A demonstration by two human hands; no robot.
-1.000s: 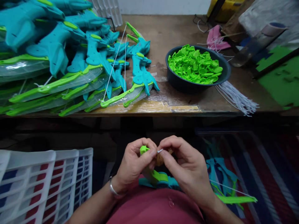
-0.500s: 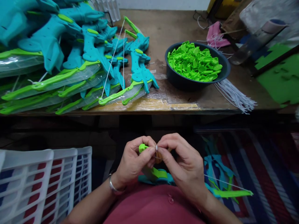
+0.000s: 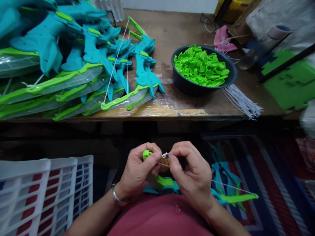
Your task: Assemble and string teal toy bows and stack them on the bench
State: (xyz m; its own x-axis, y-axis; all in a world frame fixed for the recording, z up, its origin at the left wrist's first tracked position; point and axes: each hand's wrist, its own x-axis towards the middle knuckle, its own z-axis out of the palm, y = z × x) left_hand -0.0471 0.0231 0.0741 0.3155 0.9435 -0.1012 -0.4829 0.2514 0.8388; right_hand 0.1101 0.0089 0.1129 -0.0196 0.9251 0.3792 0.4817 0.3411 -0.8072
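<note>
White string (image 3: 165,155) is btwn your two hands, w/ a small loop showing in the gap. Half a sec ago your fingertips nearly met & only a short bit of it showed; now they've parted slightly, so the loop's in plain view. My read: it's formed but prob. not drawn tight yet.

Your L hand (image 3: 141,164) pinches string thumb-to-forefinger, w/ a green limb tip (image 3: 147,154) poking out on its L side. Your R hand (image 3: 193,173) pinches the string on the loop's other side. A second run of string crosses just below the loop. The teal bow (image 3: 176,187) lies below both hands; the green limb (image 3: 240,198) out past your R hand seems to be its other end.

Containers: dark bowl (image 3: 180,82) on the desk (image 3: 157,23), ahead of your R hand, heaped w/ small green pieces (image 3: 201,67). Cord bundle (image 3: 246,103) lies beside it, not in it. White crate (image 3: 24,167), L of your L hand: striped cloth shows thru the slats; can't tell what's inside. Yellow container (image 3: 236,6), far ahead & R of your R hand, is cut off; contents not visible. Bow stack (image 3: 49,49) sits on the desk, ahead & L of your L hand.
</note>
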